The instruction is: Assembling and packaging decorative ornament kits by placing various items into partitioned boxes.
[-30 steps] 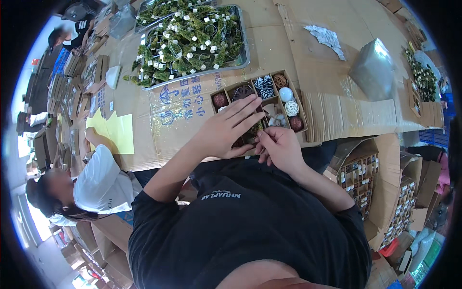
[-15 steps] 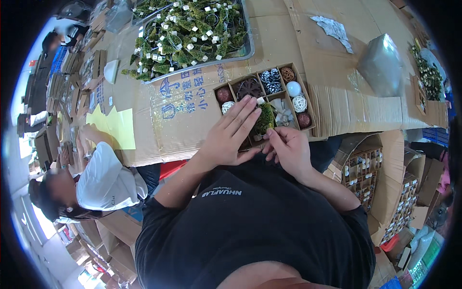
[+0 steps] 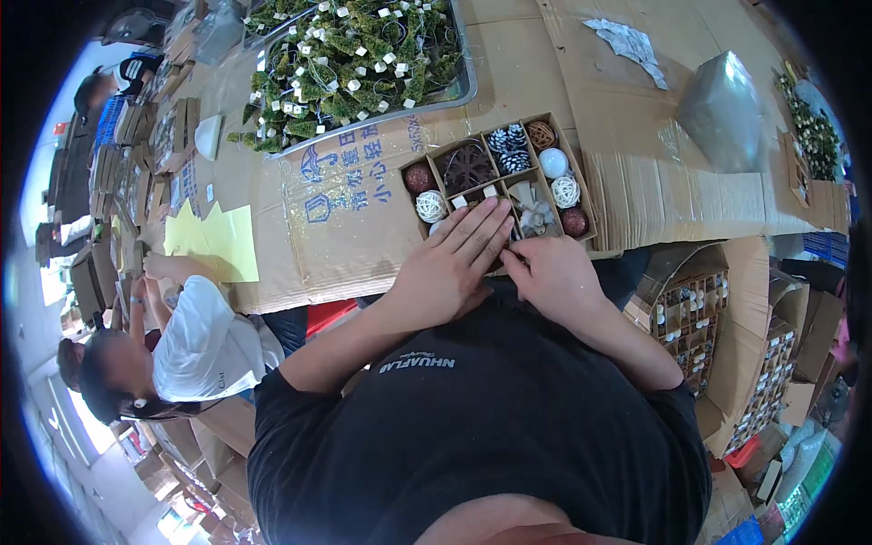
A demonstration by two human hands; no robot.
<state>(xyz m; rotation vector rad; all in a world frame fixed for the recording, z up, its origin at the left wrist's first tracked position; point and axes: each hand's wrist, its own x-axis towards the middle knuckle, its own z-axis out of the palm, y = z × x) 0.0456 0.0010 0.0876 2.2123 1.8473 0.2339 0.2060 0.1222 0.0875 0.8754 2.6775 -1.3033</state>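
Note:
A divided cardboard box (image 3: 584, 193) of ornaments lies at the table's near edge. My left hand (image 3: 445, 272) rests flat over its front middle compartment, fingers stretched, hiding most of what is beneath. By the box's front edge is my right hand (image 3: 559, 280), its fingers curled in and thumb toward the left fingertips; anything in its grasp is hidden. Around them are a dark snowflake (image 3: 470, 166), a white-tipped pine cone (image 3: 509, 150), a brown wicker ball (image 3: 541, 135), a white ball (image 3: 554, 163), white wicker balls (image 3: 431, 206), dark red glitter balls (image 3: 573, 222) and a pale ribbon-like ornament (image 3: 534, 211).
Beyond the box, a metal tray (image 3: 468, 86) is heaped with small green trees with white blocks. Yellow paper (image 3: 213, 241) lies left, near a seated co-worker (image 3: 204, 336). At right are a translucent plastic block (image 3: 722, 113) and an open carton (image 3: 740, 327) of filled boxes.
My left hand has slid right and now covers the green bristly tree seen before. My right fingers have curled in further by the box's front edge.

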